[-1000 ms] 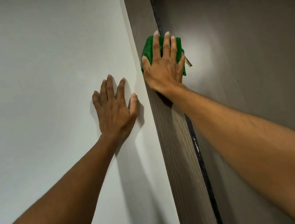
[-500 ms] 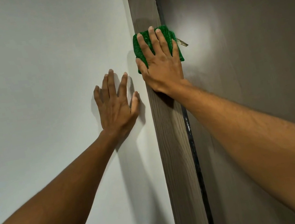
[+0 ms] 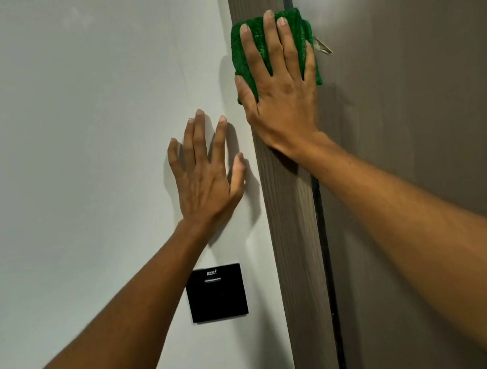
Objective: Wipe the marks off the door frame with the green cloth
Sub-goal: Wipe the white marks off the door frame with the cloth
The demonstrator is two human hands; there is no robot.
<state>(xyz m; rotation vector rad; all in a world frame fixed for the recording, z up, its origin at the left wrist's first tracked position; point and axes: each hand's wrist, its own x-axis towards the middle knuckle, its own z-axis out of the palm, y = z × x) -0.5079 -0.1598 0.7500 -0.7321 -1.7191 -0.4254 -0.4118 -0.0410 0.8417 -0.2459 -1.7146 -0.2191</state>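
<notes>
A brown wood-grain door frame (image 3: 298, 256) runs vertically through the middle of the view. My right hand (image 3: 281, 102) lies flat on the folded green cloth (image 3: 240, 54) and presses it against the frame, fingers spread and pointing up. A small tag sticks out from the cloth's right edge. My left hand (image 3: 206, 174) rests flat on the white wall (image 3: 67, 150) just left of the frame, fingers apart, holding nothing. No marks on the frame are clear enough to make out.
A black square wall switch (image 3: 216, 293) sits on the wall below my left hand. A dark gap strip (image 3: 327, 267) separates the frame from the brown door (image 3: 430, 86) on the right.
The view has tilted downward, bringing the black switch fully into sight. My right hand has slid the cloth down the frame, from right of it to square over it. My left hand stays on the wall.
</notes>
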